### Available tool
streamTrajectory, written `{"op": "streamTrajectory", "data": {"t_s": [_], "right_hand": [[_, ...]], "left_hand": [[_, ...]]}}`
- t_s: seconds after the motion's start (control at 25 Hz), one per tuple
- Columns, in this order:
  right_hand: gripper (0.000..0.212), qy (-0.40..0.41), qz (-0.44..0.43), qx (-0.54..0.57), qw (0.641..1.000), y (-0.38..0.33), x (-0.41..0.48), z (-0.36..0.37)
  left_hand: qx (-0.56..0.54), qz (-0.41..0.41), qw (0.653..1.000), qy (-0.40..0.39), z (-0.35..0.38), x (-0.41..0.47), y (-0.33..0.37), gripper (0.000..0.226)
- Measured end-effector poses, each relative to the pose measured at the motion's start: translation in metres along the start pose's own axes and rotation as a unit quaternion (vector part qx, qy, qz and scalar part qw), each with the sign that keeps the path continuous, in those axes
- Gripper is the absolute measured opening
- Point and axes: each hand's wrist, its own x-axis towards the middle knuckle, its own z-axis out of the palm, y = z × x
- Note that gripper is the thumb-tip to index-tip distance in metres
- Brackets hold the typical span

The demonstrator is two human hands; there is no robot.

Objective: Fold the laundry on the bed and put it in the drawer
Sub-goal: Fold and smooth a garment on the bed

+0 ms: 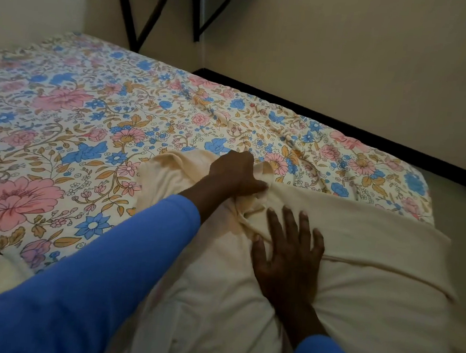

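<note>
No readable text, labels or numbers anywhere.

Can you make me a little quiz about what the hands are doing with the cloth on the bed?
1. True or false: the right hand lies flat, fingers spread, on the cream cloth.
2. Which hand grips a bunch of the cloth? A) the left hand B) the right hand C) neither
3. Fill in the gap: the bed sheet has a ____ pattern in pink and blue.

Key: 1 true; 2 A; 3 flower.
</note>
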Motion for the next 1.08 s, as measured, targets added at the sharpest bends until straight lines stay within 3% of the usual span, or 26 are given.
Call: {"op": "streamTrajectory", "data": {"t_s": [0.08, 0.12, 0.2, 0.24, 0.28, 0.36, 0.4, 0.48, 0.52, 0.56, 0.6, 0.68, 0.76, 0.84, 0.92, 0.96, 1.04, 1.08], "right_hand": [[0.065, 0.007, 0.000, 0.010, 1.000, 0.001, 0.000, 0.001], [0.065, 0.013, 0.001, 0.017, 1.000, 0.001, 0.000, 0.000], [0.067, 0.028, 0.002, 0.034, 0.999, 0.001, 0.000, -0.001], [0.067, 0.035, -0.003, 0.038, 0.999, 0.000, -0.001, -0.003], [0.068, 0.042, -0.014, 0.037, 0.998, 0.000, -0.002, -0.005], [0.065, 0.054, -0.043, 0.037, 0.997, 0.000, -0.003, -0.008], [0.063, 0.056, -0.058, 0.039, 0.996, 0.001, -0.003, -0.009], [0.060, 0.046, -0.077, 0.043, 0.995, 0.000, -0.002, -0.011], [0.059, 0.038, -0.080, 0.042, 0.995, -0.001, -0.003, -0.012], [0.059, 0.030, -0.081, 0.040, 0.995, -0.001, -0.003, -0.012], [0.059, 0.024, -0.080, 0.038, 0.996, -0.001, -0.003, -0.011], [0.058, 0.013, -0.079, 0.041, 0.996, 0.000, -0.002, -0.011], [0.057, 0.005, -0.076, 0.043, 0.996, 0.001, -0.002, -0.010], [0.056, 0.003, -0.072, 0.049, 0.996, 0.001, -0.003, -0.010], [0.055, 0.005, -0.072, 0.056, 0.996, 0.001, -0.001, -0.008], [0.055, 0.006, -0.074, 0.054, 0.996, 0.001, -0.001, -0.007], [0.054, 0.005, -0.076, 0.053, 0.996, 0.002, -0.001, -0.006], [0.054, 0.004, -0.075, 0.056, 0.996, 0.002, -0.002, -0.007]], "left_hand": [[-0.140, -0.064, 0.979, 0.134, 0.002, -0.011, 0.001, 0.029], [-0.264, -0.125, 0.931, 0.220, 0.000, -0.020, -0.004, 0.021], [-0.516, -0.256, 0.756, 0.310, -0.007, -0.060, -0.010, 0.018], [-0.574, -0.295, 0.703, 0.299, -0.009, -0.090, -0.013, 0.022], [-0.603, -0.305, 0.687, 0.266, -0.007, -0.121, -0.015, 0.026], [-0.620, -0.322, 0.706, 0.117, -0.010, -0.181, -0.029, 0.026], [-0.600, -0.312, 0.736, 0.005, -0.021, -0.209, -0.031, 0.027], [-0.446, -0.225, 0.855, -0.140, -0.040, -0.236, -0.045, 0.041], [-0.348, -0.177, 0.913, -0.122, -0.048, -0.233, -0.053, 0.048], [-0.279, -0.144, 0.948, -0.050, -0.051, -0.220, -0.064, 0.050], [-0.245, -0.136, 0.959, 0.043, -0.054, -0.200, -0.075, 0.046], [-0.269, -0.173, 0.932, 0.173, -0.054, -0.148, -0.099, 0.028], [-0.261, -0.231, 0.925, 0.154, -0.047, -0.099, -0.120, 0.041], [-0.136, -0.227, 0.960, 0.093, -0.036, -0.069, -0.135, 0.055], [-0.106, -0.214, 0.959, 0.151, -0.030, -0.056, -0.142, 0.040], [-0.164, -0.236, 0.932, 0.222, -0.029, -0.052, -0.147, 0.032], [-0.302, -0.309, 0.832, 0.347, -0.027, -0.050, -0.156, 0.021], [-0.327, -0.311, 0.819, 0.354, -0.026, -0.053, -0.163, 0.024]]}}
